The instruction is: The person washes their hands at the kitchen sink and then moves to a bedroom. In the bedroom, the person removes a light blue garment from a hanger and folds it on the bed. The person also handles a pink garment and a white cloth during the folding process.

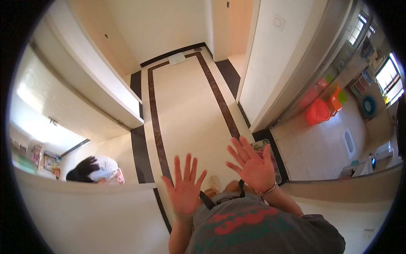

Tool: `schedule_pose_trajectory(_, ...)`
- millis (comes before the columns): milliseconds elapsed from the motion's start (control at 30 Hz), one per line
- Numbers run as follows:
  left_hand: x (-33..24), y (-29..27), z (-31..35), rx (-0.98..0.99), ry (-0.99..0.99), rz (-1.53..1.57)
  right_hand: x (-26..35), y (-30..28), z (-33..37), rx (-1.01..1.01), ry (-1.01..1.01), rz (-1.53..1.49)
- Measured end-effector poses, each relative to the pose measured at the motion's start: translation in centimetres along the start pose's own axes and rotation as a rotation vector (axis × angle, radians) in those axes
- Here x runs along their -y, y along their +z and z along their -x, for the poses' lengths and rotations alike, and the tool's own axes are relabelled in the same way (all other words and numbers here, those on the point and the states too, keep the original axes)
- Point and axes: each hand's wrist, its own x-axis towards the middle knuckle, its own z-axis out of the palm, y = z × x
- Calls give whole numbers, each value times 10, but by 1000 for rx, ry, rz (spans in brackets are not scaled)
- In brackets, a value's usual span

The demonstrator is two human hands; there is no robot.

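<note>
Both palms face up in front of my grey shirt, with nothing held in either. My left hand is open, its fingers spread over the pale tiled floor. Farther right and slightly higher, my right hand is open too, fingers apart. A thin bracelet circles the right wrist. Partly behind the right hand lies a patterned mat by the right doorway. Below the hands, my legs and a dark strap show in part.
A white scale-like slab lies at the corridor's far end. Through the left doorway, a dark-haired person is partly visible. The right doorway shows a red bucket, an orange stool and a floor-level toilet. White walls flank me.
</note>
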Motion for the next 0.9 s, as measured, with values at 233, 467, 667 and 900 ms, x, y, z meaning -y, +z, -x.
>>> schedule_pose_trajectory(233, -7, 13, -222, 183, -249, -47, 75, -38, -124, -120, -331, 29)
schedule_pose_trajectory(467, -4, 0, -416, 93, -319, 92, 153, -81, -301, -161, -297, 21)
schedule_pose_trajectory(667, -35, 12, -557, 56, -167, 37, 225, -67, -484, -10, -203, 81)
schedule_pose_trajectory(900, -10, -10, -740, 38, -250, 31, 300, -119, -642, 14, -186, 38)
